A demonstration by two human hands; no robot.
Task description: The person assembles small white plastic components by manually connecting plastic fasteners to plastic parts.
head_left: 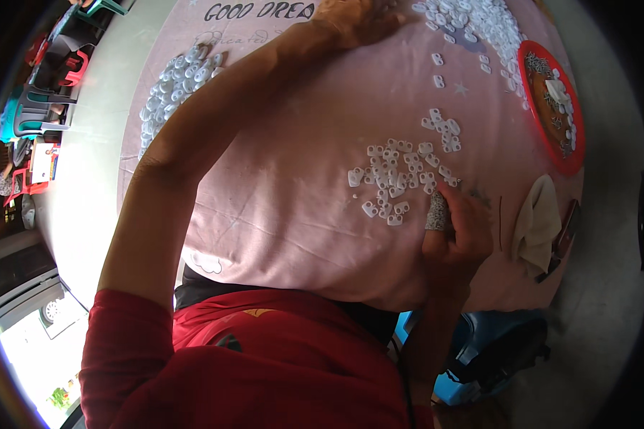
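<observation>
At the far edge of the cloth, my left hand (356, 23) lies with its fingers stretched toward a large heap of small white plastic pieces (472, 18); the picture's top edge cuts part of it off. My right hand (459, 229) rests at the near right, thumb wrapped in grey patterned tape (437, 212). Its thumb and forefinger come together at the edge of a loose cluster of small white two-holed plastic pieces (393, 171). Whatever is between those fingertips is too small to make out. My left forearm crosses beside a pile of larger rounded white pieces (175, 82).
A red oval tray (578, 146) at the right holds small metal parts and white pieces. Near it lie a folded cream cloth (538, 222) and a dark tool (567, 232). Pink printed cloth (286, 193) covers the table. Chairs (39, 111) stand off to the left.
</observation>
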